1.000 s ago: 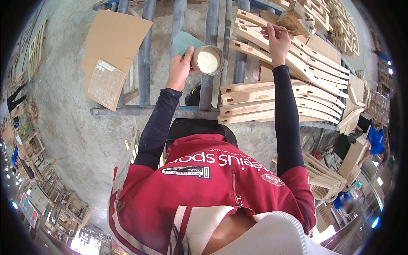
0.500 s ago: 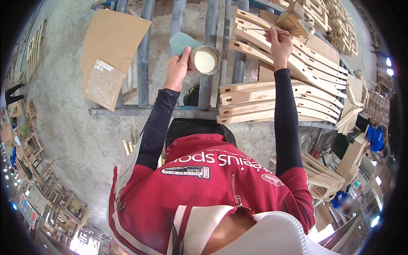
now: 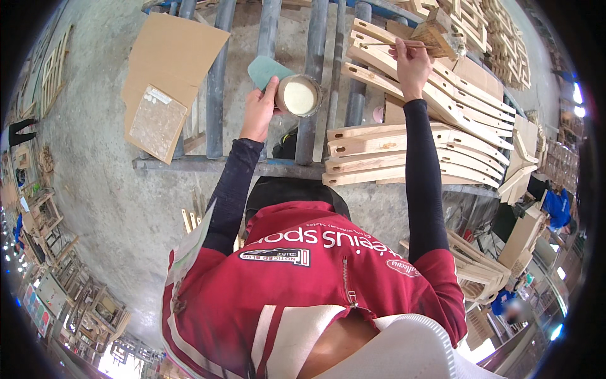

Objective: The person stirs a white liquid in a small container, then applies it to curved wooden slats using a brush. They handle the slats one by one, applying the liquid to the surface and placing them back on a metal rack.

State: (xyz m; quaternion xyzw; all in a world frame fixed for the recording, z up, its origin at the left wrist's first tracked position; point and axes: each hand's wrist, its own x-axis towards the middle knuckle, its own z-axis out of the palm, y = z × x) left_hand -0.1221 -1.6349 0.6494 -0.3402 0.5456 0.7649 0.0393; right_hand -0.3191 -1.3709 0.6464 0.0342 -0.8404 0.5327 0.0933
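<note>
I see my left hand [image 3: 257,114] out ahead of me, its fingers wrapped around a small round cup [image 3: 298,96] filled with a pale, creamy liquid. The cup is held upright above the metal rack [image 3: 214,95] of grey-blue bars, and a teal sheet [image 3: 266,69] shows just behind the hand, touching it on the far side. I cannot tell whether the fingers pinch that sheet as well.

My right hand [image 3: 411,62] reaches farther out to the right, fingers closed on a thin stick [image 3: 394,45] that lies nearly level and points left. Its tip sits over the far end of the stack of curved wooden parts [image 3: 410,148], pale bare timber pieces piled on the right side of the rack. A small wooden block [image 3: 435,31] sits just beyond the hand on the same stack.

On the left part of the rack lies a large piece of brown cardboard [image 3: 173,57] with a smaller speckled board [image 3: 156,123] on top of its near corner. Below the rack is a rough concrete floor [image 3: 101,189]. Both my forearms are in black sleeves, and a red jacket [image 3: 303,284] fills the near part of the view.
</note>
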